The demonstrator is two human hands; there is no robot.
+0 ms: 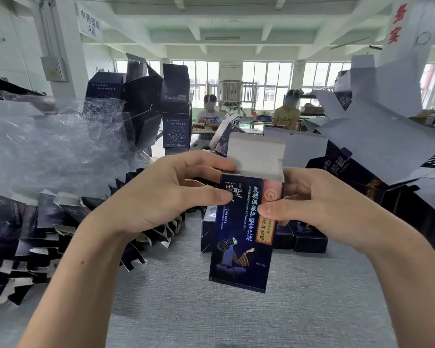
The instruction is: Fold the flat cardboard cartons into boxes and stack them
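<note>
A dark blue printed carton is held upright above the grey table, its white top flap standing open. My left hand grips its upper left edge, thumb on the front face and fingers behind the top. My right hand pinches the upper right edge, thumb on the front. Flat cartons lie in a long heap at the left. Folded boxes lie on the table behind the held carton, and taller folded ones are stacked at the back left.
Crumpled clear plastic wrap covers the left pile. Opened cartons with white flaps pile up at the right. Two seated people work at a far table by the windows.
</note>
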